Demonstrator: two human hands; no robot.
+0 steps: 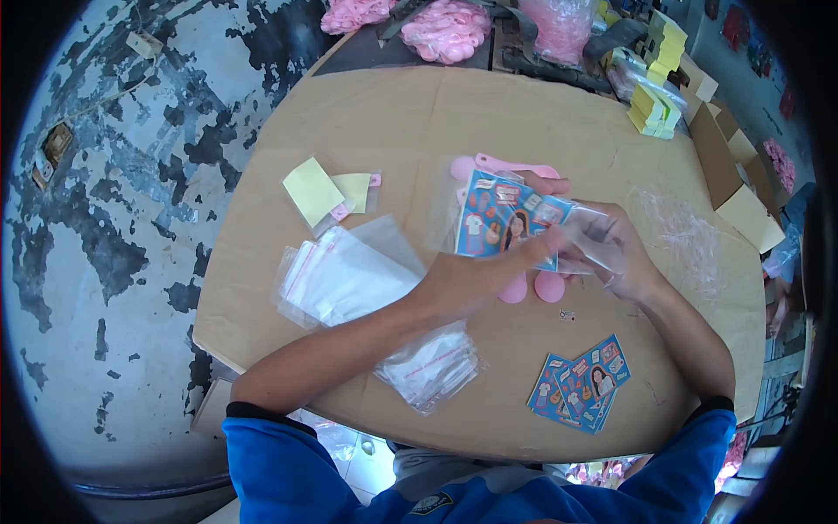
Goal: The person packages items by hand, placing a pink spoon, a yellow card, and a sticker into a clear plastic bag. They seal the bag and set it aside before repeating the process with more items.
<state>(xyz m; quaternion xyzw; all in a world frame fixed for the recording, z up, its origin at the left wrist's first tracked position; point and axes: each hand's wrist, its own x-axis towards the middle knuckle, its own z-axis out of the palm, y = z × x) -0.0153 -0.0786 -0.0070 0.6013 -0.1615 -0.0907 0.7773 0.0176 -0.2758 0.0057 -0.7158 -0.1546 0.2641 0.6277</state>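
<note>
Over the middle of the table, a blue printed card (491, 212) overlaps a clear plastic bag (594, 236). My left hand (480, 272) reaches across from the left, thumb pressed on the card's lower right part. From the right, my right hand (630, 258) pinches the bag, its clear film stretched over the fingers. Pink plastic pieces with rounded ends (549, 286) lie beneath and around the card, partly covered by it and my hands. Close to my left forearm lies a stack of clear plastic bags (349, 271).
More blue cards (580, 384) lie near the front edge. Yellow paper slips (312, 192) rest at left with small pink tags. Crumpled clear film (681, 227) is at right. Yellow bundles (656, 109), a cardboard box (733, 166) and pink bundles (445, 31) stand along the far side.
</note>
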